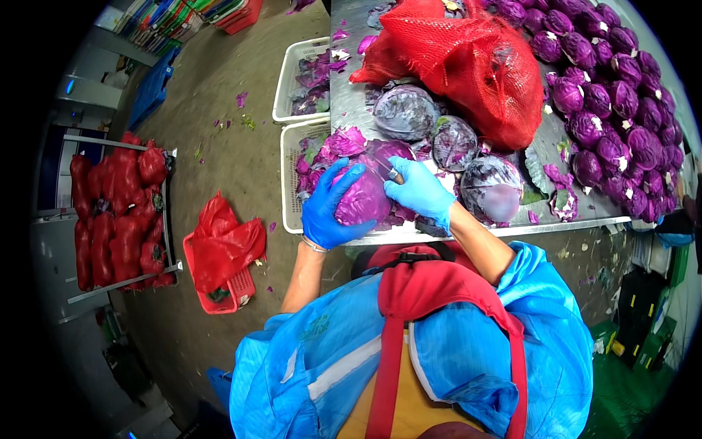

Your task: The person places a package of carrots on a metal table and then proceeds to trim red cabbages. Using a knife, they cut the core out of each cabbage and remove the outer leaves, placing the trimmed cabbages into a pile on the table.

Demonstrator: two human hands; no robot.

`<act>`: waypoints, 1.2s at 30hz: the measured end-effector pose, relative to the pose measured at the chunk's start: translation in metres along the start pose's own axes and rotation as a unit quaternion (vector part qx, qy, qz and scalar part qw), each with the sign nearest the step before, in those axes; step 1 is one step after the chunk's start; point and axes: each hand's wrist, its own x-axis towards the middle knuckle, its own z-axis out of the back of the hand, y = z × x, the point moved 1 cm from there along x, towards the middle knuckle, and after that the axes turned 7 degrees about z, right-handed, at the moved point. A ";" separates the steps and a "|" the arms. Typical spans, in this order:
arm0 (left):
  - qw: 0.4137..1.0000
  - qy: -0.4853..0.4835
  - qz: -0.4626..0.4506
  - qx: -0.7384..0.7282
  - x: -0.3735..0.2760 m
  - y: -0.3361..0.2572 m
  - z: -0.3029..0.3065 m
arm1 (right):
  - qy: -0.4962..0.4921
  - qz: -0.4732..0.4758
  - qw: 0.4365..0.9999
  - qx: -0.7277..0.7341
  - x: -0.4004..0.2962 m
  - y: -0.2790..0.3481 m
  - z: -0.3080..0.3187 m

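My left hand (333, 207), in a dark blue glove, is wrapped around the left side of a bright purple red cabbage (363, 197) at the table's front left corner. In a lighter blue glove, my right hand (421, 189) grips the handle of a knife (396, 175) just right of that cabbage. The blade points up and left over the cabbage; part of it is hard to make out. Darker cabbages with outer leaves on, such as a round one (492, 186) and a large greyish one (406, 112), lie beside and beyond my right hand.
A red mesh sack (466, 71) lies on the metal table (554, 219). Many trimmed cabbages (614, 104) are heaped at right. White crates (292, 219) of leaves stand at the table's left side. On the floor are a red basket (241, 288) and a rack of filled red sacks (123, 214).
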 end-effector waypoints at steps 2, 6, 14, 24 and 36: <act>1.000 0.007 -0.002 0.003 -0.002 -0.001 0.000 | -0.005 0.020 0.999 -0.048 0.002 -0.008 -0.002; 1.000 0.012 -0.005 0.012 -0.007 0.001 -0.003 | -0.033 -0.011 0.999 -0.017 0.003 -0.013 -0.004; 0.983 -0.013 0.001 -0.182 -0.026 0.015 -0.011 | -0.048 -0.099 0.986 -0.123 0.000 -0.097 -0.001; 0.954 -0.015 0.041 -0.297 -0.022 0.021 -0.007 | 0.036 -0.060 0.987 0.142 0.004 0.016 0.026; 0.916 0.089 0.083 -0.383 -0.011 0.009 -0.006 | 0.108 -0.112 0.963 0.218 0.001 0.008 0.024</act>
